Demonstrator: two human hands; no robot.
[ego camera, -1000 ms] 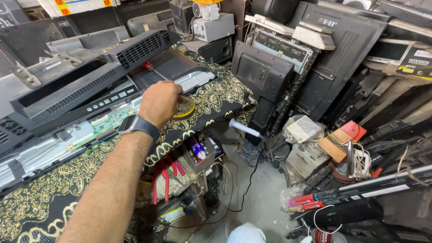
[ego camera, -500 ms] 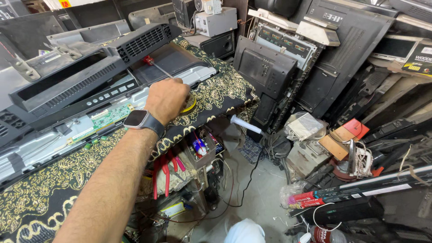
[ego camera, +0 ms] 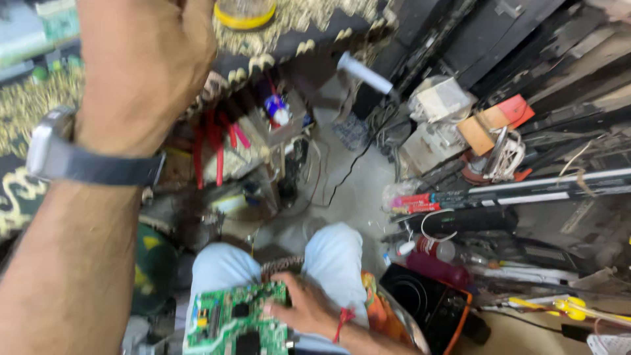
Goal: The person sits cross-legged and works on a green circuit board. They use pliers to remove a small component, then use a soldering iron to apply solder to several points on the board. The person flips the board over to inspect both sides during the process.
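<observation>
My left hand reaches out over the patterned black-and-gold cloth on the bench, with a dark watch on its wrist. It sits just left of a round yellow-rimmed container. The fingers curl away past the top edge, so I cannot tell what they hold. My right hand, with a red thread at the wrist, grips the right edge of a green circuit board. The board rests on my lap, over light blue trousers.
Red-handled tools hang under the bench edge. A white tube sticks out beside them. A black-and-orange device lies by my right knee. Boxes, cables and dark panels crowd the floor at the right.
The view has tilted sharply down, bringing my lap, my right hand and the green board into sight. My left hand stays by the yellow-rimmed container.
</observation>
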